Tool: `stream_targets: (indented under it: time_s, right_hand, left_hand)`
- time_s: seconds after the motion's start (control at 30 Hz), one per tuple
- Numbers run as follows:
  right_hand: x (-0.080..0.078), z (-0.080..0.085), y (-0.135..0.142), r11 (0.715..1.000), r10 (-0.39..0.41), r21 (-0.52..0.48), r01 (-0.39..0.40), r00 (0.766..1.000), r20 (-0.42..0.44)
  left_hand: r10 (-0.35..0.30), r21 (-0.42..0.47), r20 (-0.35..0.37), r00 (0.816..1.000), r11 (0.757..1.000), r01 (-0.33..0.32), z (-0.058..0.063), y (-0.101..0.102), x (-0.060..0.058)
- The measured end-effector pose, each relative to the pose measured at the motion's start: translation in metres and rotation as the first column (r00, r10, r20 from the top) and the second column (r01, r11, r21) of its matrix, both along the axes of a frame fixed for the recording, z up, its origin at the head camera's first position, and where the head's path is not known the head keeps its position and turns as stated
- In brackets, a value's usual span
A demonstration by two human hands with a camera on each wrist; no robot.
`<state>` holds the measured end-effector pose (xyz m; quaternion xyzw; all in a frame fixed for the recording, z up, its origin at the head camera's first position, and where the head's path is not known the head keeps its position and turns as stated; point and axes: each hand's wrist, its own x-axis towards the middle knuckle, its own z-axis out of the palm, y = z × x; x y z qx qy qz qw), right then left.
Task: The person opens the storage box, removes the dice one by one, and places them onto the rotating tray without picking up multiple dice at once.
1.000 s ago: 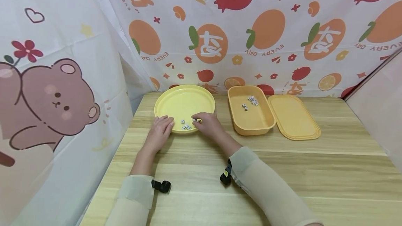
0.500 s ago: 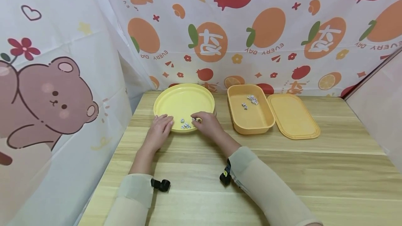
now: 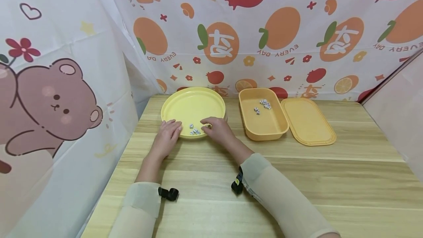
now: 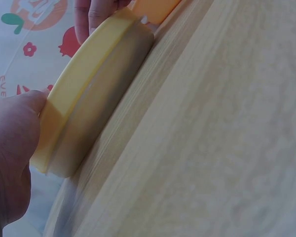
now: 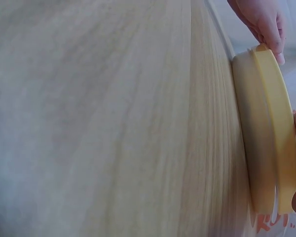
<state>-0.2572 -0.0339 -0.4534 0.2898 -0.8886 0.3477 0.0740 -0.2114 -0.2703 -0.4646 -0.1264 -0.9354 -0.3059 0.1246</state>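
Note:
A round yellow tray (image 3: 195, 107) stands at the back left of the table, with several small white dice (image 3: 195, 131) near its front rim. My left hand (image 3: 167, 137) rests on the tray's front left rim, fingers fairly straight over the edge; the left wrist view shows the same hand (image 4: 12, 143) against the rim. Over the front right of the tray, my right hand (image 3: 216, 129) has its thumb and index finger curved round a die (image 3: 209, 126), their tips slightly apart. Its other fingers are hidden in the head view.
An orange rectangular box (image 3: 264, 127) with several dice (image 3: 265, 104) in it stands right of the tray. Its flat orange lid (image 3: 308, 120) lies beside it on the wooden table (image 3: 297, 183). A printed fruit curtain (image 3: 248, 36) hangs behind.
A second die seen between my right thumb and index finger has gone from sight, and their tips stand a little farther apart. My left hand stays on the rim.

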Motion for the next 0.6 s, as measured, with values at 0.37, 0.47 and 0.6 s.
stream_targets:
  time_s: [0.37,0.47,0.6]
  right_hand:
    - [-0.002,0.004,0.004,0.999,0.035,0.032,-0.035,0.999,0.019]
    - [-0.005,0.010,0.010,0.998,0.025,0.057,-0.029,0.998,0.066]
    - [-0.015,0.021,0.027,0.996,-0.042,0.088,0.033,0.994,0.099]
  left_hand:
    - [-0.002,0.006,0.003,1.000,1.000,0.002,0.000,0.000,-0.001]
    - [-0.001,0.006,0.008,1.000,1.000,0.001,0.000,0.000,-0.001]
    - [0.002,0.008,0.014,1.000,1.000,-0.002,-0.001,-0.001,0.000]
